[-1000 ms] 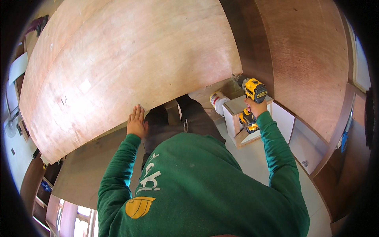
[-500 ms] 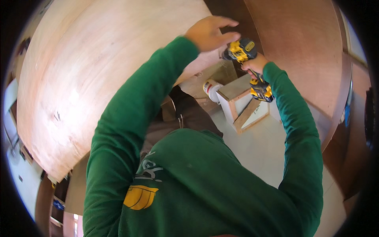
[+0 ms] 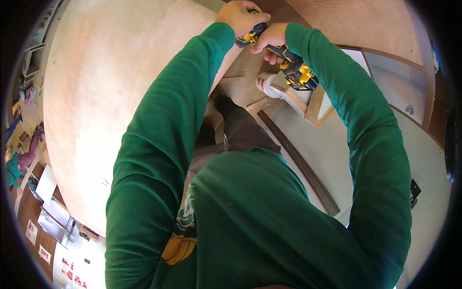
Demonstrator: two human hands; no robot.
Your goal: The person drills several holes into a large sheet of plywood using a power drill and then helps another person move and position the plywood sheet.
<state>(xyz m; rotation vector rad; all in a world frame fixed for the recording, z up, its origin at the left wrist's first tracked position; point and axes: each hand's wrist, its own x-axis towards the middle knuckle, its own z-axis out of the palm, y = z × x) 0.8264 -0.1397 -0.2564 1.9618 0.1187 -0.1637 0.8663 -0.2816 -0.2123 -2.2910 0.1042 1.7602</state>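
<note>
Drill [image 3: 297, 72], partly concealed: the right hand [image 3: 271, 37] covered its grip; its tip escaped me. A dark piece [image 3: 252, 11] at the left hand [image 3: 239, 18] was mostly hidden; 2 wall pictures [image 3: 31, 232] were too small to make out.

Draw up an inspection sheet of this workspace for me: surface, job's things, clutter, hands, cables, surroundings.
Surface: large pale board, a small dark mark low on it.
Job's things: yellow-and-black drill, front end by the board's right edge; contact unclear.
Clutter: white bucket beside a box; long dark strip nearby.
Hands: right hand grips the drill's handle; left hand at its front, grip unclear.
Cables: nothing seen.
Surroundings: fan, framed pictures, far left.
</note>
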